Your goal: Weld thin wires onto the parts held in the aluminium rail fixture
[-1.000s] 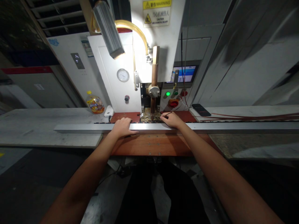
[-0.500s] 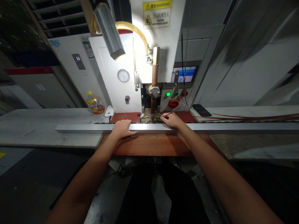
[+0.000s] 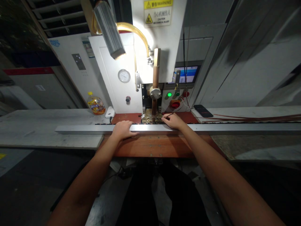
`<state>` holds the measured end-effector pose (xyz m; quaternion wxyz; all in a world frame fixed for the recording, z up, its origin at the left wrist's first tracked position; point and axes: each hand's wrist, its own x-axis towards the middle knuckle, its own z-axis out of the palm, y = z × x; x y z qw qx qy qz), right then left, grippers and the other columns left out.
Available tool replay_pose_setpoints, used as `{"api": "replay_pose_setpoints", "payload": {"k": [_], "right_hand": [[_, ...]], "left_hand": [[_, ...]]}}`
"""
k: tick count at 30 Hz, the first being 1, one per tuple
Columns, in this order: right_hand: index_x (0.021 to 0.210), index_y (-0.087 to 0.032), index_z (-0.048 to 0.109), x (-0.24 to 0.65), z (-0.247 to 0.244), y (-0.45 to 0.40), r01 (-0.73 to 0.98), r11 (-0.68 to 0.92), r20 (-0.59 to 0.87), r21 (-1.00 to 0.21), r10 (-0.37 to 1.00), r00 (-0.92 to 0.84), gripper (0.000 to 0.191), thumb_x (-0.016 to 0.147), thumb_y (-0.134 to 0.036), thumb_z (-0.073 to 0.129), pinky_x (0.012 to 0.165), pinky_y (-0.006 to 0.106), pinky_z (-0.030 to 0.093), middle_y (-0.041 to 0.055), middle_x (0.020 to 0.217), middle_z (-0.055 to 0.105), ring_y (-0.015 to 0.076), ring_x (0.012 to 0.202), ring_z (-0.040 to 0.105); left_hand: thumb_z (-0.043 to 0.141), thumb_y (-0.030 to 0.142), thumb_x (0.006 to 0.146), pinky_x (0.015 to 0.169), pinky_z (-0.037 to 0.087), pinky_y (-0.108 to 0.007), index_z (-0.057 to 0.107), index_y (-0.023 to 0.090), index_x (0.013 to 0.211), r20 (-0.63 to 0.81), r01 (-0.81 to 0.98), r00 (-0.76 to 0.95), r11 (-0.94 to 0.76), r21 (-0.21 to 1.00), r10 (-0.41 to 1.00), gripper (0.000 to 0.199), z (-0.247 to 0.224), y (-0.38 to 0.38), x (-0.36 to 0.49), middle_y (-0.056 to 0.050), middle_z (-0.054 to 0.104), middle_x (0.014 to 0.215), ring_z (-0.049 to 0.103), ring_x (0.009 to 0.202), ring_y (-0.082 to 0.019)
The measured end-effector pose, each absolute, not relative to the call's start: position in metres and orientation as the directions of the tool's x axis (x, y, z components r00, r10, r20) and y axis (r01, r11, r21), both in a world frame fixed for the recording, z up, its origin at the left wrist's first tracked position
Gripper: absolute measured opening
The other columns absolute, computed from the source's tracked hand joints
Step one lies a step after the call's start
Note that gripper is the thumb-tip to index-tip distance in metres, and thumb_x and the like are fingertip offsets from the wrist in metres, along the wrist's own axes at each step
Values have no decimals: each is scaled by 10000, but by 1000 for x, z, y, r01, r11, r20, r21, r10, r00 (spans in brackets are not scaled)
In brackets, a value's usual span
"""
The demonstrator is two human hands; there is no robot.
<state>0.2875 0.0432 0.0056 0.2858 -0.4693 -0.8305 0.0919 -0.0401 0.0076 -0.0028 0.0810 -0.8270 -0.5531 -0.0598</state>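
A long silver metal bar [image 3: 150, 128] lies across the reddish-brown work board [image 3: 152, 147]. My left hand [image 3: 122, 129] is wrapped over the bar, left of the copper-coloured machine rod [image 3: 155, 75]. Right of the rod, my right hand [image 3: 172, 121] rests on the bar's far edge, its fingertips pinching a thin brown strip [image 3: 169, 115]. The rod's tip stands over a small brass-coloured fixture [image 3: 149, 116] behind the bar, between my hands. A dark toothed strip runs along the bar's far side, partly hidden by my hands.
A bottle [image 3: 96, 103] and a white device [image 3: 110, 112] stand at the left. On the right lie a black phone [image 3: 203, 111] and several long brown strips [image 3: 254, 119]. Behind are a pressure gauge [image 3: 124, 76], a screen [image 3: 185, 74] and a lit green button [image 3: 169, 94].
The rod's lower tip appears slightly shifted within the fixture. Both hands and the bar have stayed in place.
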Motion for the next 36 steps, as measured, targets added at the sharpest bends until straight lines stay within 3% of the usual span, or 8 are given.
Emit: {"api": "replay_pose_setpoints", "payload": {"k": [24, 36], "right_hand": [[799, -231, 739, 289, 4, 42, 748, 527, 390, -404, 839, -380, 270, 909, -317, 508, 821, 306, 474, 57, 898, 776, 230, 874, 687], [795, -246, 748, 289, 1, 34, 767, 521, 425, -375, 832, -357, 273, 900, -329, 510, 816, 297, 493, 37, 880, 786, 226, 866, 709]], "left_hand": [[548, 780, 754, 859, 451, -376, 640, 229, 1097, 197, 927, 375, -360, -109, 906, 655, -1, 3, -37, -104, 706, 1125, 629, 1057, -310], [600, 716, 767, 840, 441, -383, 642, 194, 1071, 290, 917, 399, -376, -135, 870, 605, -9, -1, -38, -109, 703, 1066, 626, 1001, -300]]}}
